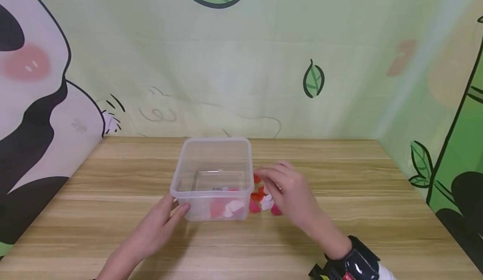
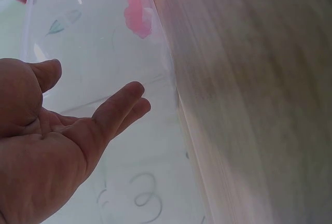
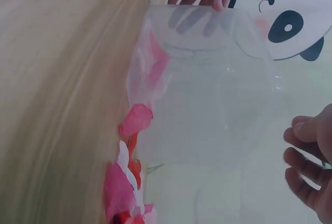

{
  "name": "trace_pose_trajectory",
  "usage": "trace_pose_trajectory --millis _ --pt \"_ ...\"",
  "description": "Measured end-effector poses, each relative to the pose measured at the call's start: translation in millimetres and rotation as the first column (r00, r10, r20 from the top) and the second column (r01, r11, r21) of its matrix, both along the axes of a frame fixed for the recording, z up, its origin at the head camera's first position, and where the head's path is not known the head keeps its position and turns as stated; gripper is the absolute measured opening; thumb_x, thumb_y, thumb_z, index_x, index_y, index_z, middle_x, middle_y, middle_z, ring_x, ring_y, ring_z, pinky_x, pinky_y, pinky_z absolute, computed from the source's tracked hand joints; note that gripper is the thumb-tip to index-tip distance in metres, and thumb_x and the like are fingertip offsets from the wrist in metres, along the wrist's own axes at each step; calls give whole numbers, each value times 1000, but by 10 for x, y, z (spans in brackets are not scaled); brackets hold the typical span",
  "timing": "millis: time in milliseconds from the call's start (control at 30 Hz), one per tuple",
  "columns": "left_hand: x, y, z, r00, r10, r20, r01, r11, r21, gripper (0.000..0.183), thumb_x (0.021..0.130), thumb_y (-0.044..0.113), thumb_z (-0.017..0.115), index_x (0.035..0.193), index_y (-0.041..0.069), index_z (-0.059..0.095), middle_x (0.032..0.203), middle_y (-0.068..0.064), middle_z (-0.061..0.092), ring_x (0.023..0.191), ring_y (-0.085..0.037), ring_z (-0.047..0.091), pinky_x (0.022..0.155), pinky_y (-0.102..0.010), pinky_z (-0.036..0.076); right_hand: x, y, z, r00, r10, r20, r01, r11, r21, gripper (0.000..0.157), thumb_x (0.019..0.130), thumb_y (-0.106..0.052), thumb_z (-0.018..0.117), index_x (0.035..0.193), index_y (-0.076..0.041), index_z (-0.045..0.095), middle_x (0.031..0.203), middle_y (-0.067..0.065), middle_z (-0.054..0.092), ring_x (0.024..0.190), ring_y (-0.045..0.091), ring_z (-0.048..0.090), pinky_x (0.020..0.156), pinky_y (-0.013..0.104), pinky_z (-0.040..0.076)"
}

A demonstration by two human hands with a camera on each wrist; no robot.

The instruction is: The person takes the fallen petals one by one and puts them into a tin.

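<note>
A clear plastic box (image 1: pixel 212 187) with an open top stands on the wooden table, some pink and white petals (image 1: pixel 226 208) showing low behind its front wall. My left hand (image 1: pixel 158 225) holds its near left corner, thumb on the front wall and fingers along the left side. Beside the box on the right lies a small pile of loose red, pink and white petals (image 1: pixel 266 202), partly hidden by my right hand (image 1: pixel 292 187). That hand hovers over the pile near the box's right wall. In the right wrist view its fingers (image 3: pixel 301 156) bend loosely, with nothing visible between them.
The wood-grain table (image 1: pixel 339 179) runs back to a pale green cloth backdrop (image 1: pixel 241 74) printed with leaves. A printed panda (image 1: pixel 34 104) is at the left, green bamboo (image 1: pixel 464 146) at the right. A black strapped device (image 1: pixel 352 263) sits on my right wrist.
</note>
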State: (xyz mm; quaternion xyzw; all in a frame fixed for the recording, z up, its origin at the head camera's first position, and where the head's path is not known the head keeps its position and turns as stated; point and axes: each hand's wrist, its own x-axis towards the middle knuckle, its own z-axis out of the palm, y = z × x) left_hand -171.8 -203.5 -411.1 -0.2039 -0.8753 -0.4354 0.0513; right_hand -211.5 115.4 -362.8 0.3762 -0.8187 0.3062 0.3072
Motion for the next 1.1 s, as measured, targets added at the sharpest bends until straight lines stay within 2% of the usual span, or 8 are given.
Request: trace_pose_trajectory --millis 167,267,500,600,767,867,967,1100 --pt "4 -4 4 1000 7 5 -7 1000 -5 55 105 16 51 153 14 26 146 -12 40 128 -36 48 99 -40 44 -31 109 31 994 -94 59 91 994 59 23 83 4 77 103 -5 74 102 -1 68 98 16 64 85 19 51" --pt "8 -4 15 1000 9 10 -9 1000 2 56 105 17 51 154 14 25 146 -13 40 128 -36 48 99 -41 44 -40 157 57 978 -174 115 161 980 117 20 84 1 76 103 -7 75 99 -1 68 95 17 65 83 24 53" --pt "15 -3 27 1000 8 -4 -8 1000 10 56 105 16 51 154 14 25 145 -15 41 127 -36 49 99 -41 44 -53 244 86 889 -376 261 295 907 301 17 87 -6 76 103 -7 74 97 2 69 88 20 66 78 32 56" --pt "9 -6 15 1000 6 -4 -6 1000 5 55 104 16 52 153 14 26 145 -14 41 127 -36 49 99 -40 44 -59 282 68 861 -418 290 309 883 353 17 86 -5 76 103 -7 75 96 2 69 82 18 64 73 28 55" --pt "-7 -10 -13 1000 1 -9 -1 1000 -2 55 104 15 52 153 14 27 145 -12 41 127 -34 49 99 -39 44 -71 332 35 838 -441 322 291 860 419 17 86 -3 75 102 -6 75 91 2 68 71 16 56 60 22 47" --pt "-10 -13 -20 1000 0 -13 0 1000 1 55 104 13 53 153 14 27 144 -12 41 128 -33 49 99 -39 44 -89 356 21 822 -458 339 272 838 473 12 85 -1 74 96 -6 74 86 2 67 70 16 56 60 23 47" --pt "-8 -16 -22 1000 1 -12 -1 1000 4 55 104 13 53 153 13 27 144 -12 42 128 -34 49 99 -39 44 -113 381 -2 795 -482 368 251 815 523 8 84 -3 76 89 -7 72 81 1 64 70 17 55 60 24 48" --pt "-6 -15 -18 1000 1 -15 -1 1000 3 55 104 14 53 153 14 27 144 -12 42 128 -34 49 99 -39 44 -145 417 -49 764 -517 386 238 782 576 6 85 -7 76 90 -6 73 79 1 63 67 17 53 55 23 45"
